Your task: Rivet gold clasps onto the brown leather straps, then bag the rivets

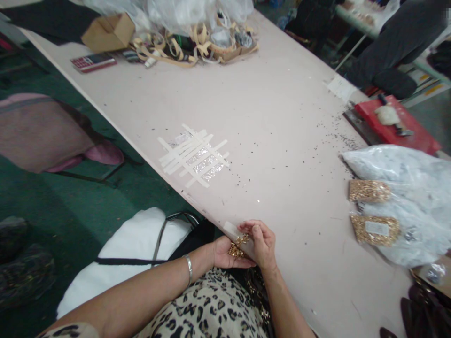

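My left hand (223, 253) is cupped palm up just below the table's near edge, with a small heap of gold metal pieces (237, 250) in it. Directly above, my right hand (262, 241) is curled at the edge, its thumb against the bent fingers. More gold pieces (242, 240) lie beneath those fingertips, between the two hands. Whether the right fingers pinch any of them is hidden. Beside the right hand, a pale strip of tape (230, 229) sticks to the edge.
Crossed tape strips (193, 157) cover part of the pale table (282, 103). Tiny dark bits lie scattered across it. At right are bags of gold pieces (375, 230), a large plastic bag (416, 183) and a red slab (398, 124) with a hammer (401, 129). An open cardboard box (108, 34) stands far left.
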`<action>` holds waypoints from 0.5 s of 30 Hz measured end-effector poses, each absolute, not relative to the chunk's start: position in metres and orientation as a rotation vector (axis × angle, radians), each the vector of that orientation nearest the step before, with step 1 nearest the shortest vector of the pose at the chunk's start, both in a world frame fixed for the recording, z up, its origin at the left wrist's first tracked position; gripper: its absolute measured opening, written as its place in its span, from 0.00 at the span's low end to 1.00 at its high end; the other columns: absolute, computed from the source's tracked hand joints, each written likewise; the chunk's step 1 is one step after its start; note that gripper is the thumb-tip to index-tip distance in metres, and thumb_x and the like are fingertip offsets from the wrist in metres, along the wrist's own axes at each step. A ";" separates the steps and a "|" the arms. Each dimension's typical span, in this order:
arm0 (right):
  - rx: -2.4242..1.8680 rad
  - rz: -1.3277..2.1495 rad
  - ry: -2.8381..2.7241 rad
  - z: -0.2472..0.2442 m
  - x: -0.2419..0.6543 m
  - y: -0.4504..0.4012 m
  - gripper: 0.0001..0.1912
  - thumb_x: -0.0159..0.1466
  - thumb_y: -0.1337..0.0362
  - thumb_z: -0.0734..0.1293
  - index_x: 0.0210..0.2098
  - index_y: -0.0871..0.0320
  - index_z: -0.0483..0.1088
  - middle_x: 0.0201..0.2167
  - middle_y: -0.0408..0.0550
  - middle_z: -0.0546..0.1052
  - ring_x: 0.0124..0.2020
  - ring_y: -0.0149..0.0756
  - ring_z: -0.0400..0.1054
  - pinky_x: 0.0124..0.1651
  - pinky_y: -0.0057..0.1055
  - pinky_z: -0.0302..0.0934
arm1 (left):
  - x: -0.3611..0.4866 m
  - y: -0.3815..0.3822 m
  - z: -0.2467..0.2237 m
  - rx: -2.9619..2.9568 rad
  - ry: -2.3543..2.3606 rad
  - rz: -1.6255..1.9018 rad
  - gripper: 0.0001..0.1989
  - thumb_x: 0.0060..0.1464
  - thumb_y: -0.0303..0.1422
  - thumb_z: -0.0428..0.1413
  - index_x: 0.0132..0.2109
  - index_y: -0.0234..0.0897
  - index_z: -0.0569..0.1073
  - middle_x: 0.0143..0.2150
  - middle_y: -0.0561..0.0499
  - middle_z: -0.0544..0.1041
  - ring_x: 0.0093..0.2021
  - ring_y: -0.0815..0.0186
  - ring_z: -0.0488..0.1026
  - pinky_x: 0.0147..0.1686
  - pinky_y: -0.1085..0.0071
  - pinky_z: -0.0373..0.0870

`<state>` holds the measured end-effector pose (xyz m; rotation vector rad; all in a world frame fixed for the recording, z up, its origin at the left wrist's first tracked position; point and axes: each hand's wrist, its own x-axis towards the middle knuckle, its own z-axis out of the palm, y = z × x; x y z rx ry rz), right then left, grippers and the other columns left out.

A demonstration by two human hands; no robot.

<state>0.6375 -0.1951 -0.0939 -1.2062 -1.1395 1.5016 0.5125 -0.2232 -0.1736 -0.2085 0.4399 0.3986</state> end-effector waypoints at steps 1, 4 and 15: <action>-1.204 1.517 -1.171 -0.093 0.634 -0.198 0.13 0.67 0.56 0.64 0.39 0.57 0.76 0.35 0.49 0.80 0.38 0.38 0.76 0.45 0.35 0.69 | 0.513 -0.223 -0.174 -0.205 0.435 0.400 0.21 0.55 0.44 0.59 0.44 0.26 0.76 0.38 0.41 0.81 0.37 0.59 0.80 0.42 0.63 0.76; -1.191 1.550 -1.237 -0.088 0.623 -0.207 0.12 0.65 0.56 0.66 0.38 0.56 0.78 0.34 0.49 0.81 0.38 0.38 0.75 0.44 0.33 0.67 | 0.512 -0.224 -0.174 -0.193 0.432 0.404 0.17 0.60 0.43 0.56 0.41 0.29 0.75 0.37 0.45 0.81 0.34 0.65 0.78 0.37 0.67 0.76; -1.233 1.515 -0.867 -0.097 0.633 -0.213 0.15 0.67 0.52 0.63 0.39 0.56 0.75 0.35 0.47 0.80 0.37 0.38 0.76 0.44 0.38 0.71 | 0.508 -0.224 -0.179 -0.132 0.482 0.403 0.17 0.60 0.43 0.56 0.41 0.30 0.76 0.38 0.45 0.80 0.38 0.63 0.78 0.42 0.62 0.75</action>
